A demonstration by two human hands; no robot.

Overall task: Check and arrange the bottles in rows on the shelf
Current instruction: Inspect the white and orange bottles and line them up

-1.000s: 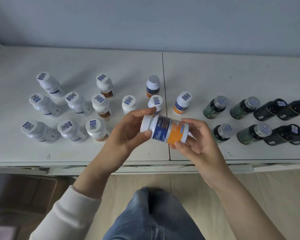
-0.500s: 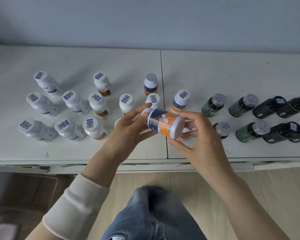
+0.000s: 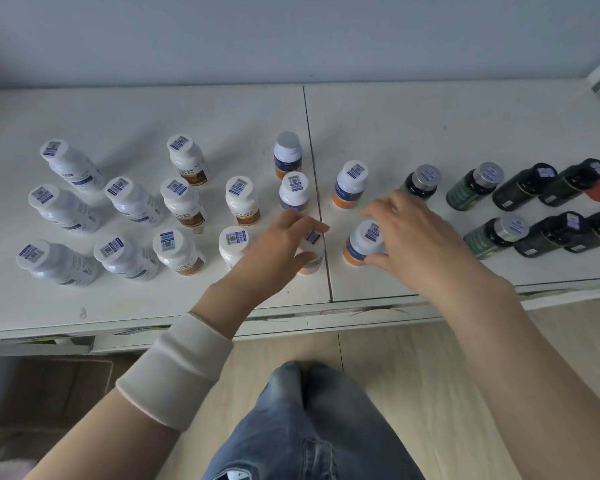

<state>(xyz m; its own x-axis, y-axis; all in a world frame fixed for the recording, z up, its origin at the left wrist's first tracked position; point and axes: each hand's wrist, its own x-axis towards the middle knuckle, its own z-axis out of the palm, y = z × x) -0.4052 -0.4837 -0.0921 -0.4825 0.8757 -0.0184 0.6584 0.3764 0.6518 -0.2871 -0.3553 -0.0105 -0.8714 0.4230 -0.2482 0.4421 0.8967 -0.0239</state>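
Now we seat both orange-label bottles upright in front row; left hand (image 3: 278,244) grips one bottle (image 3: 310,249), right hand (image 3: 409,233) the other bottle (image 3: 362,242); align caps with row behind.

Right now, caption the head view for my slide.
Both hands set orange-banded bottles upright on the white shelf.

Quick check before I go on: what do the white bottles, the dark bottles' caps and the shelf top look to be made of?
White bottles: likely opaque plastic, smooth with a soft sheen, printed paper-like labels. Dark bottles' caps: silvery, could be metal or metallised plastic; stickers cover the tops. Shelf top: white painted or laminated board, matte, scuffed, chipped along the front edge.
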